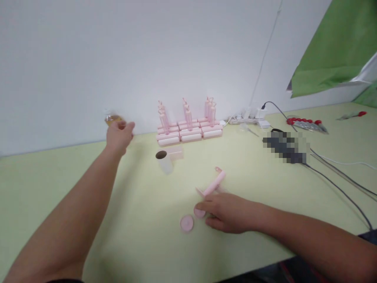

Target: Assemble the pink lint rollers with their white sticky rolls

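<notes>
At the left, my left hand is raised near the wall, fingers curled against a clear, amber-tinted item; blur hides its exact kind. My right hand is low over the table, with its fingers closed at the edge of a pink round cap. A second pink round cap lies flat just left of it. Beyond my right fingers lies a pink lint roller handle. A white paper roll with a brown core sits farther back, beside a pink cover.
Several pink lint rollers stand in rows by the wall. To their right are a power strip with chargers, a pixelated dark object, cables and red-capped clear tubes. A green cloth hangs above.
</notes>
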{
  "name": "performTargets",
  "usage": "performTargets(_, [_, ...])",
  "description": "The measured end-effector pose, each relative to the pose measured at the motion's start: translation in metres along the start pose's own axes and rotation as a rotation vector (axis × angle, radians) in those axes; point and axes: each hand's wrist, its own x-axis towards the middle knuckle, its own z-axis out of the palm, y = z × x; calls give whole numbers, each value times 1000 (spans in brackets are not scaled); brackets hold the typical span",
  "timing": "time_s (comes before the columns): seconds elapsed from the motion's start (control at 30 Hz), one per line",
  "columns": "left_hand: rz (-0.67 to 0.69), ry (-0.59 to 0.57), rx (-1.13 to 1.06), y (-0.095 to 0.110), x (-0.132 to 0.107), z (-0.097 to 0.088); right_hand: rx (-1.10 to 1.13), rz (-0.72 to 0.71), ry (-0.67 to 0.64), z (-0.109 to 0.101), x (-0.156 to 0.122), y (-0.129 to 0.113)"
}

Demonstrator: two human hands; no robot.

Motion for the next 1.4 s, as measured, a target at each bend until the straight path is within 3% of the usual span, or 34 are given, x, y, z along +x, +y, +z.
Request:
performTargets(0.1, [25, -57, -72, 36, -87, -1, -50, -17, 2, 7, -8, -5])
performTargets(0.17, [140, -53, -48, 61, -154, -9, -73, -47, 24, 11, -13, -7])
performTargets(0.2, [218, -143, 2, 72, -187, -14, -86, -58, 34, 12, -16, -8])
performTargets(0.3, [376, -850, 209, 96, -272, -28, -112, -68, 50, 15, -24, -10])
performTargets(0.33, [386, -972, 280, 99, -291, -29, -115, -68, 55, 16, -26, -10])
performTargets(0.4, [423, -943, 408, 101, -315, -28, -121, -69, 67, 17, -30, -12])
performTargets(0.47, [452, -911, 452, 100, -319, -24, -127, -74, 84, 17, -31, -14])
performTargets(0.67, [472, -813, 527, 111, -300, -12, -152, -7, 243, 5, -33, -15])
performTargets(0.77, [497, -777, 527, 121, -307, -4, -180, 70, 337, -3, -32, -5])
performTargets(0.9, [581, -742, 520, 121, -313, 10, -202, 133, 354, -7, -28, 15])
performTargets(1.13, [562, -653, 552, 103, -263, 35, -212, 214, 391, -12, -26, 40])
performTargets(1.4, [526, -562, 633, 111, -228, 80, -189, 246, 410, -15, -24, 52])
